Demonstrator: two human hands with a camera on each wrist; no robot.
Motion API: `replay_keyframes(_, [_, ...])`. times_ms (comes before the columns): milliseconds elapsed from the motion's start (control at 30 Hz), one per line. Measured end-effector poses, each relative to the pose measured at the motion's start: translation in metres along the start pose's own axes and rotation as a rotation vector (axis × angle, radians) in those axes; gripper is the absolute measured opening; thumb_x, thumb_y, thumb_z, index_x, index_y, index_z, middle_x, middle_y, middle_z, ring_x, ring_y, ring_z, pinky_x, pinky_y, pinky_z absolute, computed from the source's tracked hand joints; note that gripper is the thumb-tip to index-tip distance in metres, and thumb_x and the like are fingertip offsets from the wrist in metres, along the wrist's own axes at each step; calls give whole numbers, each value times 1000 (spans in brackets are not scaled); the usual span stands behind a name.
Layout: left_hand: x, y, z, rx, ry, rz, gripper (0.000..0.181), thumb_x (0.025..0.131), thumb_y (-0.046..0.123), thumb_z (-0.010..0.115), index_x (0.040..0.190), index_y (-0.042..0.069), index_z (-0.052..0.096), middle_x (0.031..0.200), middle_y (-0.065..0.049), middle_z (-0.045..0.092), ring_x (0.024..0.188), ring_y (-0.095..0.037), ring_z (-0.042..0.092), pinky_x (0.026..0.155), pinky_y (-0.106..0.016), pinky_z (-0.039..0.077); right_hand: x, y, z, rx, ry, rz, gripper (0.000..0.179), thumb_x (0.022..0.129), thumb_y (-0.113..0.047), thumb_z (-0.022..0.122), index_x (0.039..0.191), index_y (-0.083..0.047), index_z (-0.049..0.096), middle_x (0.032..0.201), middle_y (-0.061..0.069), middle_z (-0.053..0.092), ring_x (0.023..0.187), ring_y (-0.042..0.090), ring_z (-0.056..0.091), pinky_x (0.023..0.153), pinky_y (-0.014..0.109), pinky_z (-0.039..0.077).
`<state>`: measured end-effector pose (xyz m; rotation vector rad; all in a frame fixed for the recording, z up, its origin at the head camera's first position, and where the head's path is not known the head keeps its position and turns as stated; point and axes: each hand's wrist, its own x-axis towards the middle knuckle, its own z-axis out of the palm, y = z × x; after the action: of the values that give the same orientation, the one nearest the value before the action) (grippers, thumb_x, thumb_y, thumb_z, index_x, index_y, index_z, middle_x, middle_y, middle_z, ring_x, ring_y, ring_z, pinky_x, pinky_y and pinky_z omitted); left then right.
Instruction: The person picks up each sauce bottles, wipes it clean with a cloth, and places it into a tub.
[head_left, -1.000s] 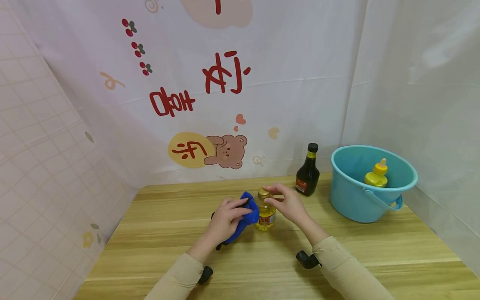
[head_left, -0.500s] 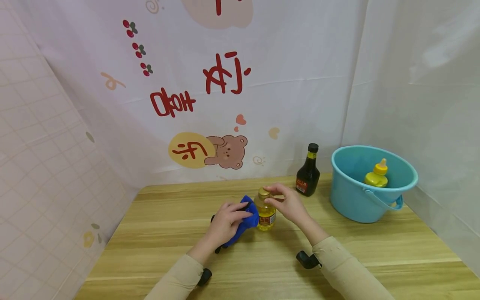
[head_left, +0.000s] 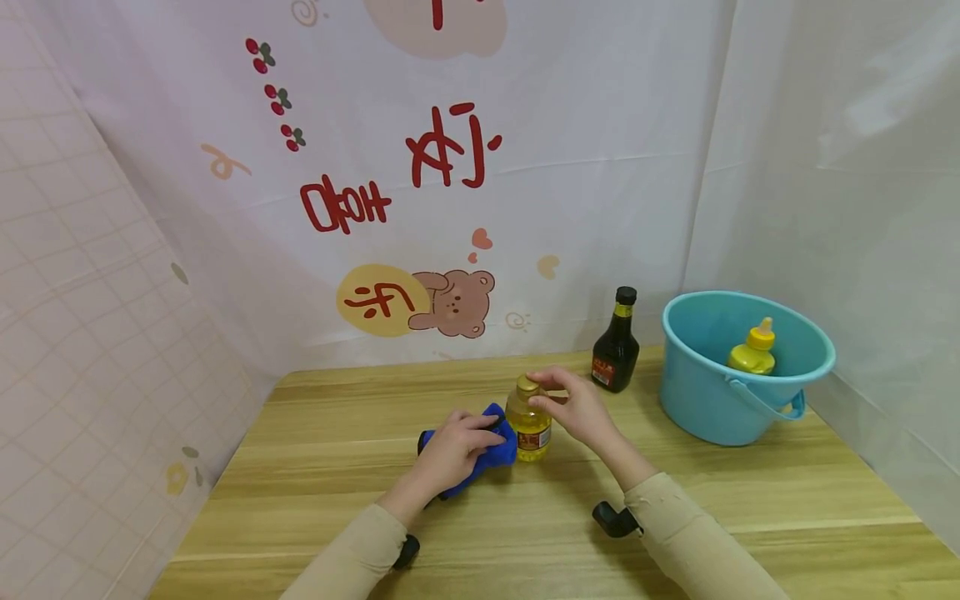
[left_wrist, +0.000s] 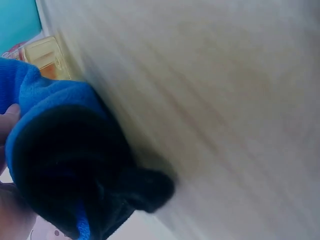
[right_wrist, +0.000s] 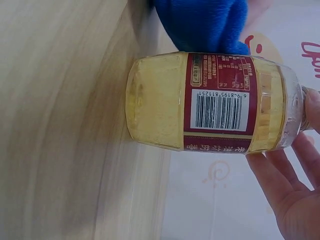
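Observation:
A clear bottle of yellow oil (head_left: pixel 531 433) with a gold cap stands upright on the table in the head view. My right hand (head_left: pixel 576 408) pinches it at the cap and neck; the right wrist view shows its dark red label with a barcode (right_wrist: pixel 221 111). My left hand (head_left: pixel 453 450) grips a bunched blue cloth (head_left: pixel 480 475) with black edging, up against the oil bottle's left side. In the left wrist view the blue cloth (left_wrist: pixel 60 97) and its black part cover most of the bottle.
Behind and right of the oil stands a dark sauce bottle (head_left: pixel 616 350) with a black cap. Farther right is a light blue bucket (head_left: pixel 701 408) holding a yellow squeeze bottle (head_left: pixel 752 354). A white printed curtain (head_left: pixel 585 208) closes off the table's back edge.
My left hand and the blue cloth have slid down along the oil bottle's side, from near its neck to its lower body. My right hand and the bottle have stayed in place.

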<state>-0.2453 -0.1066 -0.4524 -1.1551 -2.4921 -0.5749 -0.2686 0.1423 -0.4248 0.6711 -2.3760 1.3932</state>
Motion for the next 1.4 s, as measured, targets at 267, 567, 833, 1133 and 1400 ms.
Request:
replay_keyframes(267, [7,2,-2,82,-125,-7,26,88,-1,72,105,17,79,122,-8,69,106,-27,61,85,-34,52,0,0,0,6,-3,-1,31,87,-10,75,117,-9,68,113,9,70,102,29,67,80,38,58])
replay_keyframes(567, [14,3,0,146,-228,-11,26,87,-1,72,103,17,80,112,-2,73,111,-23,63,84,-32,50,1,-1,1,13,-4,7,29,88,-10,74,117,-10,68,113,8,69,103,29,66,80,38,58])
replay_keyframes(833, [16,2,-8,131,-267,-16,30,86,-4,72,105,18,79,111,3,72,113,-20,62,91,-34,50,0,1,3,14,7,-8,30,87,-11,75,117,-10,69,113,8,70,101,29,67,79,39,58])
replay_keyframes(1133, [28,4,-50,30,-99,-14,25,88,-4,70,106,12,77,117,-6,71,119,-24,61,104,-52,41,-1,4,2,6,3,-2,32,86,-11,76,117,-10,68,113,8,69,101,28,67,79,39,58])
replay_keyframes(1400, [41,13,-75,0,102,8,26,87,-3,72,107,14,78,124,-8,68,118,-28,60,101,-52,44,0,2,1,3,3,-10,33,85,-6,76,117,-8,68,115,9,69,102,27,67,79,38,58])
